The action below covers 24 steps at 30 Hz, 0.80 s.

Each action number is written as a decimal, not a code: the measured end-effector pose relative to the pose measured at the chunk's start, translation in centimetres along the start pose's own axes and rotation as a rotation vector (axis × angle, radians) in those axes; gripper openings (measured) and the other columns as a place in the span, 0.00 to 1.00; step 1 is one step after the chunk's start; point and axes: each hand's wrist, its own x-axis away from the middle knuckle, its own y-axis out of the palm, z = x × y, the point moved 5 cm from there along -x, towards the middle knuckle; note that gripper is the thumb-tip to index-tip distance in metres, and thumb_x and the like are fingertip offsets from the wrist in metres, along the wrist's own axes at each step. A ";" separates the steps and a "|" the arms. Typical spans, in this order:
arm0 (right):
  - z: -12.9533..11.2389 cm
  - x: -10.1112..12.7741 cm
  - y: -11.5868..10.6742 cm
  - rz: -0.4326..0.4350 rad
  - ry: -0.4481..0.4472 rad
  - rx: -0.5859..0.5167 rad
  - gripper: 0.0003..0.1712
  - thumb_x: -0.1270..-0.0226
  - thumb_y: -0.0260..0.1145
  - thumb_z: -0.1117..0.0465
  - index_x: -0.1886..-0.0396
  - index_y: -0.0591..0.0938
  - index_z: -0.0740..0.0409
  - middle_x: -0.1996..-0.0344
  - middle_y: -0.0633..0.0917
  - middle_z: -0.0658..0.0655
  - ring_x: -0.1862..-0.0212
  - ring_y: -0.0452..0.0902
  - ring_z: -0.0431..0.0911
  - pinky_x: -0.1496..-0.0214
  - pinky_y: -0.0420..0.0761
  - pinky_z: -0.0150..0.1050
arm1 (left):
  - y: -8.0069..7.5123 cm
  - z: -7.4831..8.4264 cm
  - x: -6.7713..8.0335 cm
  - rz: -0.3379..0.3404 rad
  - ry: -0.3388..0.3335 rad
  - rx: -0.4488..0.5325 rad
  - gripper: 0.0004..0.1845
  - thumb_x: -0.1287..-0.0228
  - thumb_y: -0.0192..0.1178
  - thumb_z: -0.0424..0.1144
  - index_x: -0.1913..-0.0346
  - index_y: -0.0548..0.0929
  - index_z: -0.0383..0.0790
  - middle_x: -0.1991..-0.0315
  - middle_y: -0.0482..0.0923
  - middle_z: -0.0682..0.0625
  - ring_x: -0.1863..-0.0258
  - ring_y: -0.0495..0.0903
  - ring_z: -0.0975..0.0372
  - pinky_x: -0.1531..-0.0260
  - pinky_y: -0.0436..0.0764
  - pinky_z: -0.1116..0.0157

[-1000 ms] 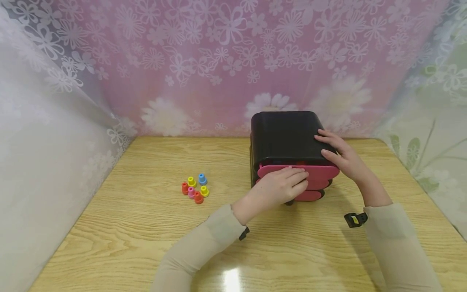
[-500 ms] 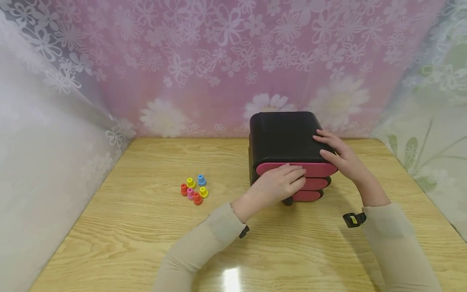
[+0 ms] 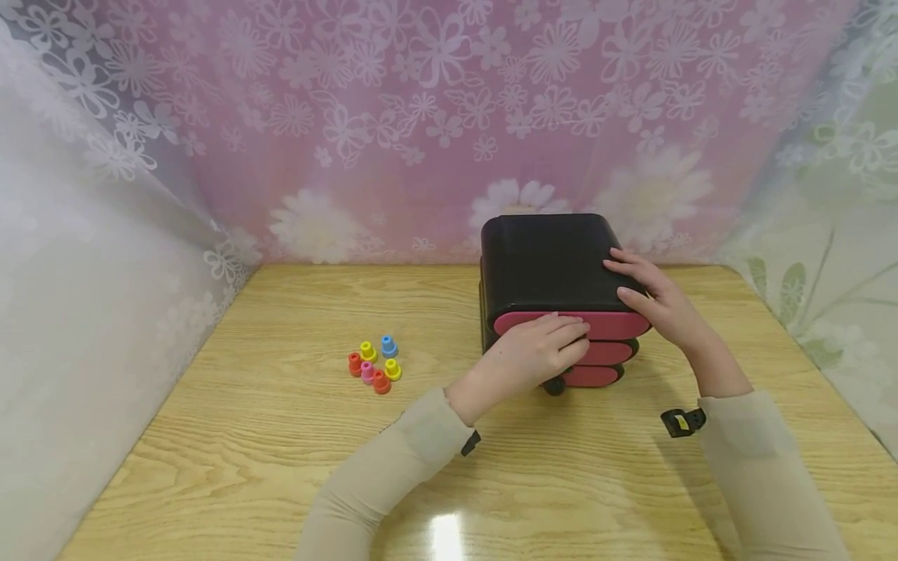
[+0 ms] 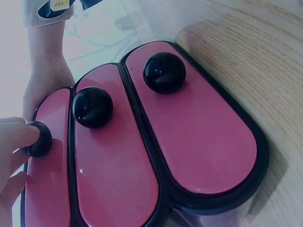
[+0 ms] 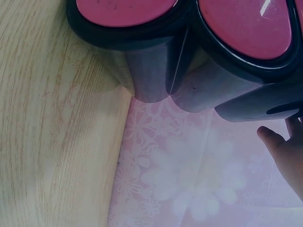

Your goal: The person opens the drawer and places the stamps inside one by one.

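Observation:
A black cabinet (image 3: 550,257) with three pink drawers stands on the wooden table (image 3: 281,436). My left hand (image 3: 561,343) curls over the front of the top drawer (image 3: 620,323). In the left wrist view its fingers (image 4: 13,135) pinch that drawer's black ball knob (image 4: 40,139). The middle knob (image 4: 92,106) and bottom knob (image 4: 164,72) are free. All three drawer fronts sit flush. My right hand (image 3: 648,296) rests flat on the cabinet's top right corner, and its fingertips (image 5: 284,151) show beside the cabinet wall (image 5: 227,94).
Several small coloured pegs (image 3: 374,365) stand in a cluster on the table to the left of the cabinet. Flowered curtains close off the back and both sides. A black strap clip (image 3: 680,422) sits at my right wrist.
The top drawer, slightly pulled out a second ago, has slid back in flush with the cabinet under my left hand. My right hand has stayed put.

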 end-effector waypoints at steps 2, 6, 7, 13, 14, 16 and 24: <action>0.0 0.0 0.0 0.001 -0.001 0.001 0.22 0.37 0.49 0.73 0.43 0.63 0.76 0.38 0.54 0.73 0.33 0.38 0.48 0.38 0.42 0.57 | 0.0 0.0 0.0 0.005 0.001 0.004 0.11 0.37 0.50 0.30 0.54 0.77 0.40 0.49 0.72 0.48 0.46 0.68 0.61 0.43 0.60 0.67; -0.1 0.0 0.0 0.002 0.000 0.002 0.22 0.37 0.49 0.73 0.43 0.63 0.77 0.39 0.54 0.73 0.33 0.38 0.48 0.38 0.41 0.57 | 0.0 0.0 0.0 0.008 0.003 -0.014 0.12 0.36 0.48 0.30 0.53 0.77 0.41 0.48 0.72 0.48 0.45 0.67 0.61 0.43 0.61 0.65; -0.1 0.0 0.0 0.003 0.001 0.002 0.22 0.37 0.49 0.73 0.43 0.63 0.77 0.39 0.54 0.73 0.33 0.38 0.49 0.38 0.41 0.57 | 0.1 0.1 0.1 0.004 0.003 -0.020 0.12 0.36 0.48 0.30 0.52 0.77 0.41 0.47 0.72 0.48 0.45 0.67 0.60 0.43 0.61 0.64; 0.1 0.1 0.1 0.003 0.021 -0.006 0.23 0.37 0.49 0.72 0.42 0.62 0.76 0.38 0.53 0.73 0.33 0.38 0.49 0.39 0.40 0.59 | 0.1 0.7 0.6 -0.023 0.045 -0.049 0.15 0.36 0.48 0.30 0.49 0.76 0.42 0.43 0.68 0.46 0.41 0.64 0.59 0.44 0.62 0.63; 0.1 0.1 0.1 0.002 0.023 -0.007 0.23 0.37 0.49 0.72 0.42 0.62 0.76 0.38 0.53 0.72 0.33 0.38 0.48 0.39 0.40 0.60 | 0.1 0.9 0.7 -0.020 0.062 -0.055 0.15 0.36 0.48 0.30 0.48 0.76 0.42 0.43 0.68 0.46 0.41 0.63 0.59 0.43 0.62 0.63; 0.1 0.1 0.1 0.001 0.024 -0.008 0.23 0.37 0.49 0.72 0.42 0.62 0.75 0.38 0.53 0.72 0.33 0.38 0.48 0.39 0.40 0.59 | 0.0 1.3 0.8 -0.002 0.105 -0.080 0.15 0.36 0.47 0.30 0.49 0.76 0.42 0.43 0.68 0.46 0.41 0.64 0.58 0.43 0.62 0.62; 0.1 0.0 0.0 0.010 0.012 -0.011 0.23 0.37 0.49 0.72 0.42 0.63 0.76 0.38 0.54 0.72 0.32 0.37 0.48 0.38 0.39 0.57 | 0.4 2.5 1.3 -0.025 0.218 -0.190 0.16 0.33 0.43 0.32 0.47 0.75 0.46 0.42 0.68 0.50 0.41 0.64 0.61 0.43 0.61 0.64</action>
